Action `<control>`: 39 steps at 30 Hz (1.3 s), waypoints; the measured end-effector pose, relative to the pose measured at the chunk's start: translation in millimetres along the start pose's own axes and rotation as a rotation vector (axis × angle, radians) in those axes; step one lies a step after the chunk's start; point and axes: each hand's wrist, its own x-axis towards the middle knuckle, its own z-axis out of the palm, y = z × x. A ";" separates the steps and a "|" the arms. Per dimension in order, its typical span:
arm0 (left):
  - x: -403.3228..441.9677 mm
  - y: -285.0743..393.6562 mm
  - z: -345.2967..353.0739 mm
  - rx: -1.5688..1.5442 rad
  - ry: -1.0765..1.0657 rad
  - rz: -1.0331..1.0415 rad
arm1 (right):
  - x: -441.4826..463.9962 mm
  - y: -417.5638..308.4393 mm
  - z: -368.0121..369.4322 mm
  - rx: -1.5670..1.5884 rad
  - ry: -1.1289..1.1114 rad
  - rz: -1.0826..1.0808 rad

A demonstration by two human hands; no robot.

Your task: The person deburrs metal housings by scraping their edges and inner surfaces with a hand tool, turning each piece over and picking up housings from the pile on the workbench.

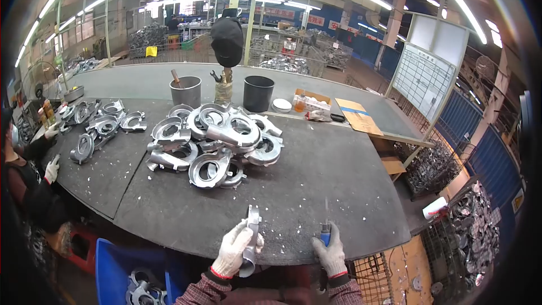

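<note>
My left hand (232, 249), in a white knit glove, grips a silver cast metal housing (252, 231) on edge at the table's near side. The housing's lower end hangs near the table edge. My right hand (331, 253), in a greyer glove, is closed around a blue-handled tool (326, 235). A thin shaft or blade points up from its handle, apart from the housing; its exact kind is unclear. Farther in, a pile of similar ring-shaped housings (210, 170) lies on the dark tabletop (316, 175).
At left, a co-worker's gloved hand (52, 169) is beside more housings (104, 126). Behind the pile stand a grey bucket (186, 95), a black bucket (258, 95) and a small box (312, 101). A blue bin (107, 268) holds castings below left; a wire cage (468, 237) stands right.
</note>
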 end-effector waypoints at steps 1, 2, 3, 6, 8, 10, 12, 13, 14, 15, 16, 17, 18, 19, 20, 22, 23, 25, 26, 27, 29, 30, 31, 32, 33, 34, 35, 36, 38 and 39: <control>-0.6 1.5 1.7 0.023 0.002 0.006 | -3.1 -4.9 -2.8 -0.026 -0.015 0.020; -1.7 4.8 4.0 0.046 0.007 0.014 | -3.2 -0.3 -4.3 -0.026 -0.015 0.024; -1.9 3.4 2.2 0.048 0.012 0.038 | -0.3 4.1 -2.9 -0.024 -0.026 0.000; -1.5 3.4 -0.8 0.043 0.077 0.083 | -0.2 7.5 -6.0 -0.039 -0.049 -0.040; 0.0 1.7 -5.7 0.012 0.074 0.107 | 1.8 8.4 -7.1 -0.083 -0.062 -0.087; 0.4 3.5 -7.3 -0.011 0.067 0.107 | 3.1 14.5 -7.3 -0.093 -0.071 -0.121; 4.0 11.0 -6.0 -0.024 0.061 0.049 | 8.3 18.0 -7.6 -0.099 -0.075 -0.155; 8.9 10.0 -10.1 -0.028 0.030 0.053 | 9.6 19.8 -7.5 -0.066 -0.096 -0.132; 13.8 13.6 -12.1 -0.019 0.033 0.046 | 9.4 20.1 -6.7 -0.035 -0.117 -0.105; 13.6 20.2 -9.1 -0.015 0.054 0.015 | 6.2 12.1 -8.9 0.013 -0.150 -0.027; 12.7 21.7 -6.3 -0.021 0.076 -0.015 | 2.2 11.7 -10.0 0.005 -0.156 -0.012; 14.6 20.5 -6.8 -0.026 0.146 -0.052 | 2.2 9.4 -10.7 -0.032 -0.133 -0.042; 15.7 19.4 -6.3 -0.028 0.145 -0.057 | 2.4 5.9 -10.5 -0.063 -0.107 -0.073; 18.6 19.7 -6.6 -0.044 0.154 -0.057 | 2.8 4.8 -9.2 -0.065 -0.087 -0.086; 20.5 21.3 -5.9 -0.061 0.166 -0.054 | 0.2 8.4 -7.4 -0.067 -0.072 -0.102; 24.5 23.2 -5.5 -0.088 0.147 -0.080 | -2.8 12.9 -1.2 -0.056 -0.014 -0.084; 27.4 22.7 -7.9 -0.101 0.135 -0.112 | -4.6 13.6 -0.4 -0.057 0.003 -0.084; 35.8 17.7 -15.0 -0.126 0.135 -0.136 | 4.8 25.2 5.4 -0.094 0.010 -0.142; 37.1 11.5 -17.9 -0.138 0.159 -0.145 | 12.4 36.4 6.0 -0.128 -0.011 -0.185; 38.4 14.4 -17.9 -0.121 0.168 -0.170 | 15.6 22.6 -4.7 -0.061 -0.164 -0.120; 35.9 11.3 -23.7 -0.146 0.120 -0.141 | 17.0 11.7 -4.2 -0.036 -0.189 -0.037; 34.1 9.2 -23.6 -0.191 0.066 -0.111 | 13.1 -12.4 -10.3 -0.004 -0.213 0.095; 30.3 18.8 -12.1 -0.158 0.075 -0.106 | 12.0 -15.6 -10.6 0.028 -0.230 0.112; 27.5 30.9 -0.3 -0.134 0.082 -0.131 | 19.3 14.7 -5.2 0.034 -0.203 0.013; 29.6 33.9 2.6 -0.119 0.074 -0.121 | 22.4 24.2 0.0 -0.035 -0.121 -0.215; 28.1 30.2 5.4 -0.111 0.061 -0.126 | 17.5 14.0 -1.3 0.011 -0.098 -0.385; 24.1 24.5 7.1 -0.109 0.043 -0.133 | 8.9 -3.6 -11.7 0.061 -0.222 -0.150; 23.7 23.0 8.0 -0.094 0.020 -0.098 | 5.1 -4.8 -20.3 0.035 -0.217 -0.119; 15.5 19.9 8.0 -0.126 0.012 -0.147 | -4.3 -10.2 -26.2 0.022 -0.361 -0.055; 12.9 18.1 6.5 -0.128 0.013 -0.154 | -7.6 -22.0 -27.3 0.023 -0.365 -0.039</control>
